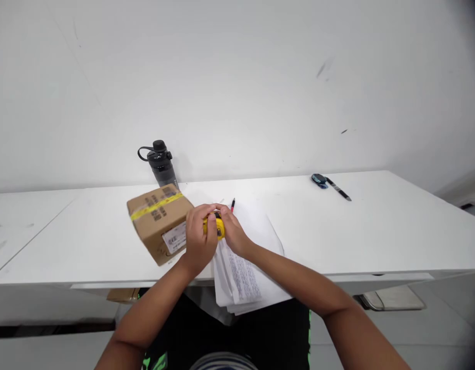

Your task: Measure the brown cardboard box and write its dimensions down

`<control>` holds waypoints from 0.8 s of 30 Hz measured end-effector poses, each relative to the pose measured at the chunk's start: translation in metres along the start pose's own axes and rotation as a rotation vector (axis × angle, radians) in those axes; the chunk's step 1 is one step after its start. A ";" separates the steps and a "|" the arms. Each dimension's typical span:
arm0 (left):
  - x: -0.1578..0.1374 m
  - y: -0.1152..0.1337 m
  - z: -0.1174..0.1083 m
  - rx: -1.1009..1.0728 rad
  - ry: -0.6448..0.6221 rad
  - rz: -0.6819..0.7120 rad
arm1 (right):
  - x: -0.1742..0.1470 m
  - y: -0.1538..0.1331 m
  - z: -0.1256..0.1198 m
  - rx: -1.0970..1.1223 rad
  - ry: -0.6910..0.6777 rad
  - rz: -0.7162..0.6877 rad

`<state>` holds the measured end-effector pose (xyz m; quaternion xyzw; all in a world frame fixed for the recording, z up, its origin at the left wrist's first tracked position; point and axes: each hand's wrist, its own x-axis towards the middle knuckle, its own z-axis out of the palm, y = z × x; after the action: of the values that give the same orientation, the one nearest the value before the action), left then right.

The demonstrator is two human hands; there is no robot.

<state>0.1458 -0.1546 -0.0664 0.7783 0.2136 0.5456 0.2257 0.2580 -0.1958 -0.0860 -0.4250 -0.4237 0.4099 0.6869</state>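
Over the front part of the desk, my left hand is wrapped round a yellow and black tape measure, thumb on its near face. My right hand closes on the tape measure from the other side, its fingertips meeting my left fingers at the top. The palms and fingers cover much of the case, and no drawn-out blade shows. Just left of my hands stands a taped cardboard box with a white label. Under my right wrist lie handwritten papers, overhanging the desk's front edge. A red and black pen lies just beyond my hands.
Behind the box a dark water bottle stands against the wall. Farther right on the white desk are a small dark blue object and a black pen. A flat, light-coloured item sits below the desk at right.
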 end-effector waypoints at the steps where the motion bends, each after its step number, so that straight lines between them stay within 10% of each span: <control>1: -0.003 -0.003 0.003 -0.001 0.031 0.053 | 0.001 -0.001 -0.001 0.037 -0.014 0.013; 7: -0.019 -0.027 0.033 -0.222 -0.086 0.234 | -0.002 -0.009 -0.024 0.085 0.019 0.160; 14: -0.015 -0.085 0.048 -0.422 -0.349 0.029 | 0.045 0.002 -0.096 -1.386 -0.192 -0.182; 20: -0.009 -0.101 0.050 -0.401 -0.365 -0.120 | 0.064 0.024 -0.134 -1.533 -0.310 -0.141; 24: -0.001 -0.100 0.048 -0.347 -0.294 -0.199 | 0.054 0.027 -0.150 -1.500 -0.129 -0.144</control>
<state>0.1819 -0.0804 -0.1404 0.7740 0.1574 0.4300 0.4374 0.4089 -0.1736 -0.1407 -0.7249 -0.6552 -0.0100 0.2125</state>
